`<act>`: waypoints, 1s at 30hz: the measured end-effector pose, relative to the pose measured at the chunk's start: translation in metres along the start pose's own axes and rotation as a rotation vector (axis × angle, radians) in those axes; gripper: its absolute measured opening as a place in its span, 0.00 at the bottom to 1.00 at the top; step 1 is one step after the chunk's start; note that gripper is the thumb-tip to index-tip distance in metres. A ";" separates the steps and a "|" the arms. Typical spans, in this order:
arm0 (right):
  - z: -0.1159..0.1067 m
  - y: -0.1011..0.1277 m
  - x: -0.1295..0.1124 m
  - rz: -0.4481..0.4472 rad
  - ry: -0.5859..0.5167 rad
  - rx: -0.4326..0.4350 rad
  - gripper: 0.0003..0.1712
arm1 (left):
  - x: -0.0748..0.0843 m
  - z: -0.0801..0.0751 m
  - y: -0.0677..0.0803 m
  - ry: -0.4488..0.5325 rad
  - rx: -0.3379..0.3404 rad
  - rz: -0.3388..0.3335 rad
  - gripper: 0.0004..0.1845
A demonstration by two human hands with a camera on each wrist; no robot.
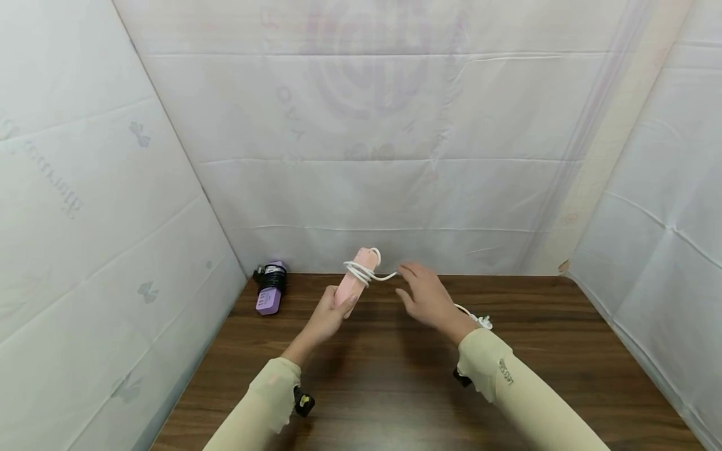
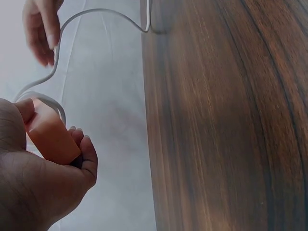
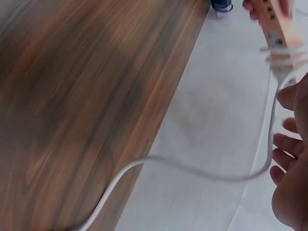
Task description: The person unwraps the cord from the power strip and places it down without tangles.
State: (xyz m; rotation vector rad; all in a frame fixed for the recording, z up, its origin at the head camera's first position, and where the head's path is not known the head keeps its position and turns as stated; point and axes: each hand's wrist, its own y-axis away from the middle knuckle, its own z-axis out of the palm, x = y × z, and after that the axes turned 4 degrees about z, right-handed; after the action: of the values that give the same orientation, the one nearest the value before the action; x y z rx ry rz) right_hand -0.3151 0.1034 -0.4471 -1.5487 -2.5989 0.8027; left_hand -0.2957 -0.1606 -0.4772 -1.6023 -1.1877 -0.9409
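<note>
My left hand [image 1: 326,316] grips the lower end of a pink power strip [image 1: 348,289], held tilted above the table. A white cord [image 1: 386,277] loops several times round the strip's upper part. To its right, my right hand [image 1: 424,295] is raised with thumb and index finger apart. The cord runs along the fingertips of that hand in the right wrist view, and the fingers [image 3: 284,144] bend loosely beside it. From there the cord sags to the table, where its white plug [image 1: 484,322] lies behind the right wrist. The left wrist view shows the strip's orange-looking end [image 2: 53,139] inside the left hand.
A purple power strip [image 1: 268,302] wrapped in its black cord lies at the table's back left corner. White sheeting [image 1: 361,188] hangs behind the dark wooden table [image 1: 383,401] and on both sides.
</note>
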 end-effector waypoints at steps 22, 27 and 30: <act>0.012 0.000 -0.029 -0.159 -0.073 0.205 0.06 | 0.000 0.009 0.012 0.001 -0.033 0.001 0.17; 0.011 -0.001 -0.028 -0.143 -0.066 0.261 0.07 | -0.002 0.009 0.010 0.040 -0.043 0.007 0.15; 0.008 -0.004 -0.026 -0.098 -0.068 0.288 0.08 | -0.002 0.010 0.009 0.039 -0.060 0.012 0.15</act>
State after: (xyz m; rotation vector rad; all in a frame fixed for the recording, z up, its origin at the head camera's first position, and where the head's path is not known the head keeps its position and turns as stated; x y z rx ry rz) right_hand -0.3077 0.0773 -0.4456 -1.3275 -2.4437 1.1768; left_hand -0.2874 -0.1526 -0.4844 -1.6294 -1.1320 -1.0037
